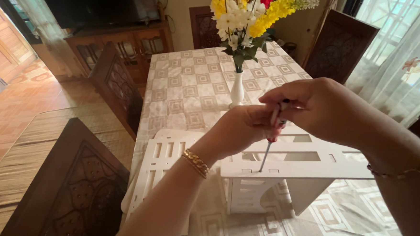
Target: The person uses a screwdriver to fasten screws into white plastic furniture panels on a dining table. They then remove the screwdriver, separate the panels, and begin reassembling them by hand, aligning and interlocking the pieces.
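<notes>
Two hands, one screwdriver, one white shelf

Both hands are wrapped around a small screwdriver (pixel 270 145) with a red and white handle. The left hand (pixel 240 129) is closed round the lower part of the handle. The right hand (pixel 318 109) is pinched shut on the top of it. The metal tip points down and touches the top board of a white shelf piece (pixel 296 168), near the front edge of that board. More white slotted panels (pixel 162 163) lie flat just to the left of the shelf piece. Behind the shelf piece stands a white vase (pixel 237 90) full of yellow and white flowers. To do this well, I think the screwdriver should stay straight up, with the lower hand keeping it steady while the top hand turns slowly.
</notes>
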